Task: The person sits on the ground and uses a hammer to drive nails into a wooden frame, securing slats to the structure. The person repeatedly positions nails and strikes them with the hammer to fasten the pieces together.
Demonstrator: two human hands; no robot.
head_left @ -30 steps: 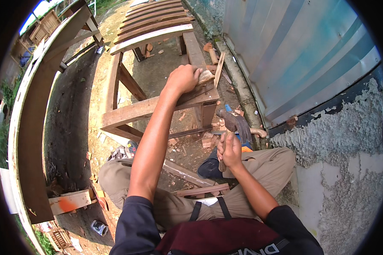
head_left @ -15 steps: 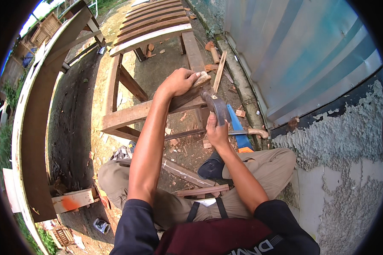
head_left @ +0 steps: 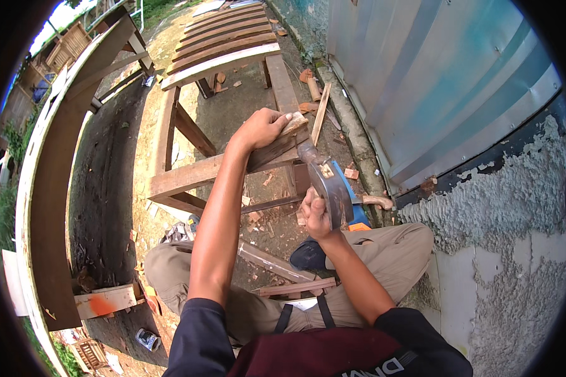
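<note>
My left hand (head_left: 262, 129) is closed around a short wooden board (head_left: 282, 146), its thumb on the pale, rough end. The board lies on the near right corner of a wooden bench frame (head_left: 185, 180). In my right hand (head_left: 317, 215) is a claw hammer (head_left: 331, 185), its dark curved head turned toward me. The striking end is close to the board's right end; whether they touch I cannot tell. Most of the hammer's handle is hidden. Behind the hammer lies a blue handsaw blade (head_left: 360, 214) with an orange end, partly covered.
Wooden slats (head_left: 223, 41) cross the frame's far part. A wood-handled tool (head_left: 376, 201) lies by the metal door (head_left: 434, 88) on the right. Loose lumber (head_left: 277, 264) and wood scraps lie near my legs. A long wooden bench (head_left: 56, 207) stands left, near a can (head_left: 148, 339).
The hammer has come down and toward me from the board's end, turning in my right hand. My left hand keeps its hold on the board; the view has shifted slightly.
</note>
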